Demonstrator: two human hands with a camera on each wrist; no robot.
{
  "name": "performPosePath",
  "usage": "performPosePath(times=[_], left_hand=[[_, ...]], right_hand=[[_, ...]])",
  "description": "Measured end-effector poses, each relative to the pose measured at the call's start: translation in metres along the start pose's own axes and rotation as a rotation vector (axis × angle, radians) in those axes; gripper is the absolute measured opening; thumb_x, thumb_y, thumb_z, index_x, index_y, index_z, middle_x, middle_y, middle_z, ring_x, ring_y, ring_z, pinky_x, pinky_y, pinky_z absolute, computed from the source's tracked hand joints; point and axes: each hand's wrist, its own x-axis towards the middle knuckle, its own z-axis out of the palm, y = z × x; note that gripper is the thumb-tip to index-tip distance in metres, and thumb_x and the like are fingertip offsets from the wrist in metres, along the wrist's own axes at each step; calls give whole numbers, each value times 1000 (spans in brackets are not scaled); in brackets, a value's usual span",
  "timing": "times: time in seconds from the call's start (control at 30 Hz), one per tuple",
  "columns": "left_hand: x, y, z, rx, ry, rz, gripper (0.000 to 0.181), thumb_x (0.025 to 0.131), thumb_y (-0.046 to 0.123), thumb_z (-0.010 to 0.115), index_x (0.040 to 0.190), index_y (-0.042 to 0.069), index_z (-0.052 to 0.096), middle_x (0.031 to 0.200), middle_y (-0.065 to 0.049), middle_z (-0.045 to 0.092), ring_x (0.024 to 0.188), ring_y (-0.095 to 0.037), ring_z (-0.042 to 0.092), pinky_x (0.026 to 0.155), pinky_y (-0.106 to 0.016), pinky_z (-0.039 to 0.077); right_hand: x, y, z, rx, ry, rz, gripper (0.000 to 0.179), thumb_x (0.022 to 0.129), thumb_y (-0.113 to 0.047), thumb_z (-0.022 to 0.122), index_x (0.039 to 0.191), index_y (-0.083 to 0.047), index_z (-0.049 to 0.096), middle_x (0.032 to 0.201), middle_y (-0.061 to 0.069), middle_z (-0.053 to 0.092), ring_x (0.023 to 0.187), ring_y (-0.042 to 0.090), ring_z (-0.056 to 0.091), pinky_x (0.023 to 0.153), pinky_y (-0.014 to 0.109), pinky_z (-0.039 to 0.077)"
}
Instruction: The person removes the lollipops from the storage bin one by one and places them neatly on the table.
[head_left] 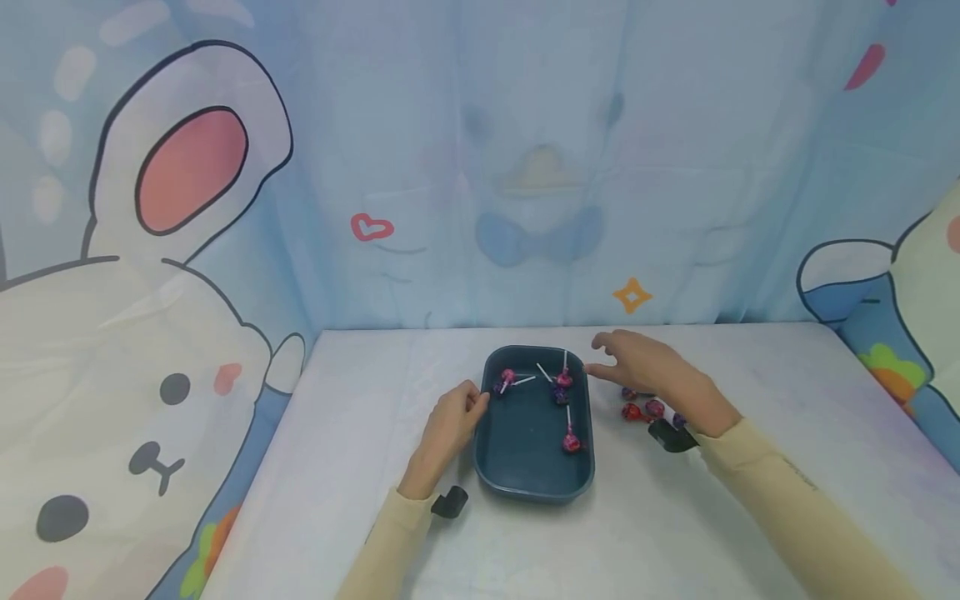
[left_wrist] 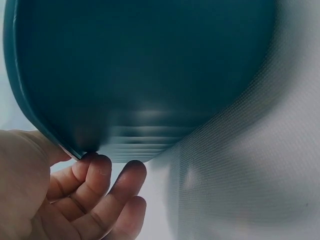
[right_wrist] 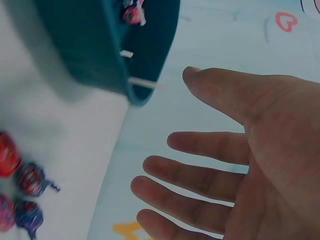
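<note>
A dark blue-green plastic basket (head_left: pixel 534 492) stands on the table with several wrapped lollipops (head_left: pixel 572 442) inside, most of them toward its far end. My left hand (head_left: pixel 452 421) pinches the basket's left rim; in the left wrist view its thumb goes behind the rim (left_wrist: pixel 21 95) and the fingers curl along the outside. Just past the far right corner, my right hand (head_left: pixel 645 364) hovers with thumb and fingers spread and holds nothing. Beneath and beside it, several more lollipops (head_left: pixel 632 412) lie on the table, partly hidden by the hand and wrist. Red and purple wrappers (right_wrist: pixel 31 179) show in the right wrist view.
A white cloth covers the table (head_left: pixel 337 467). Behind it hangs a pale blue curtain (head_left: pixel 405 150) with cartoon prints, close to the table's far edge. A black wrist device (head_left: pixel 672 436) sits on the right wrist near the loose lollipops, another (head_left: pixel 450 502) on the left wrist.
</note>
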Motion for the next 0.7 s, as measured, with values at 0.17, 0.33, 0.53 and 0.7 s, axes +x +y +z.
performPosePath(times=[0.17, 0.33, 0.53, 0.7], left_hand=[[0, 0, -1, -3, -3, -6, 24, 94, 37, 49, 82, 16, 51, 65, 3, 49, 54, -9, 45, 47, -24, 36], [0, 1, -1, -3, -4, -7, 24, 94, 37, 48, 82, 16, 51, 64, 4, 49, 54, -9, 45, 47, -24, 36], [1, 1, -1, -7, -5, -11, 25, 94, 38, 49, 81, 16, 51, 65, 3, 49, 54, -9, 46, 47, -24, 37], [1, 1, -1, -9, -3, -11, 25, 93, 38, 49, 81, 16, 51, 65, 3, 49, 54, -9, 45, 47, -24, 37]], right_hand=[[3, -18, 0, -5, 31, -42, 55, 84, -47, 61, 121, -8, 54, 115, 15, 59, 102, 28, 58, 83, 47, 47], [10, -32, 2, -58, 30, -121, 50, 83, -43, 63, 117, -8, 57, 105, 10, 63, 88, 20, 59, 78, 41, 49], [20, -46, 16, -128, 21, -178, 30, 82, -35, 66, 96, -9, 62, 79, 1, 58, 66, 13, 50, 58, 29, 43], [23, -57, 32, -265, 46, -188, 22, 80, -29, 69, 87, -10, 63, 73, 2, 57, 63, 16, 51, 58, 32, 43]])
